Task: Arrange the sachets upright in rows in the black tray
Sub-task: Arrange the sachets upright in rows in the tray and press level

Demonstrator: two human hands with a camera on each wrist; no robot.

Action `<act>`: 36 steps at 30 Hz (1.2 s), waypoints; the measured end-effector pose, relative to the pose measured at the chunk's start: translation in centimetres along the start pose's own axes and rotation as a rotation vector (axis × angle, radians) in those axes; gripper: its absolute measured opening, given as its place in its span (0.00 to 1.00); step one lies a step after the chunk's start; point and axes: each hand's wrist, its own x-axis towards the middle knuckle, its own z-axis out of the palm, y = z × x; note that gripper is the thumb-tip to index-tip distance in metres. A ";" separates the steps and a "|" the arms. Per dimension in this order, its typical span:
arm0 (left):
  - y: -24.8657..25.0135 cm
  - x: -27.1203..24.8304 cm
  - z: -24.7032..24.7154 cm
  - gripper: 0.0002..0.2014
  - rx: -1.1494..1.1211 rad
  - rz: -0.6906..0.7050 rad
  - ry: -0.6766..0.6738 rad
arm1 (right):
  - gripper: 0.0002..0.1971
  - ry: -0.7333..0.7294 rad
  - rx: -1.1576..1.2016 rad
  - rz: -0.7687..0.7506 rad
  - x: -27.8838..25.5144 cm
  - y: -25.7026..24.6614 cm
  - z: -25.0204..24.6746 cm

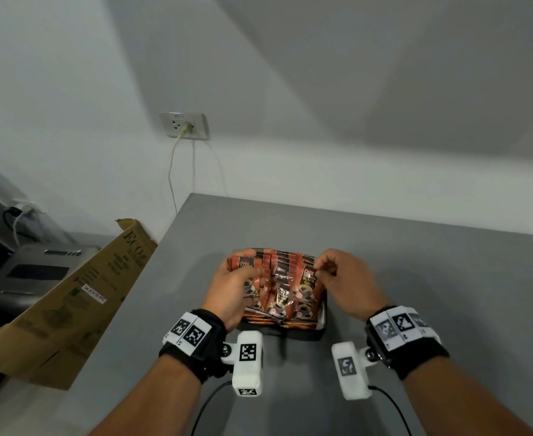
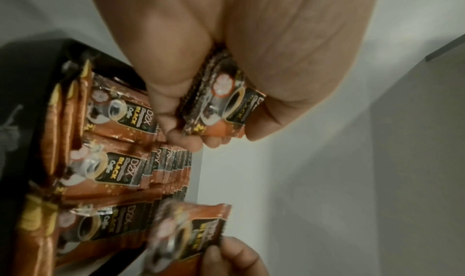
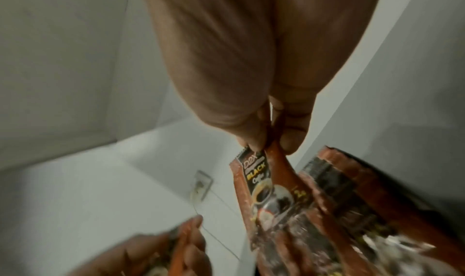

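Black tray (image 1: 321, 322) on the grey table (image 1: 416, 278), nearly full of upright sachets (image 1: 279, 272).

Your left hand (image 1: 233, 287) grips a small bundle of sachets (image 2: 221, 105); your right hand (image 1: 347, 281) pinches one sachet (image 3: 261, 181) by its top over the rows. Those you hold likely remain to slot in.

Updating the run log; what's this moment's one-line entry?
left hand: grips sachet stack | right hand: pinches sachet | black tray: rows upright

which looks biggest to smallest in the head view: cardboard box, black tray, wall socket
1. cardboard box, largest by far
2. black tray, mostly hidden under the sachets and hands
3. wall socket, smallest, though it is farther away
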 end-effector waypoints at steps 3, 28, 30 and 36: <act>-0.4 -0.1 -0.4 0.20 0.023 -0.011 0.025 | 0.13 -0.068 -0.131 -0.018 0.0 1.1 2.1; -1.2 0.5 -0.1 0.21 0.314 0.068 0.018 | 0.12 -0.067 0.070 -0.132 0.7 -3.6 2.6; -0.7 0.7 -0.8 0.16 0.244 0.064 0.131 | 0.10 -0.092 -0.003 -0.093 1.3 -3.1 3.0; -0.1 0.7 -2.2 0.24 0.211 0.024 0.166 | 0.15 -0.253 -0.224 -0.083 2.2 -1.1 6.8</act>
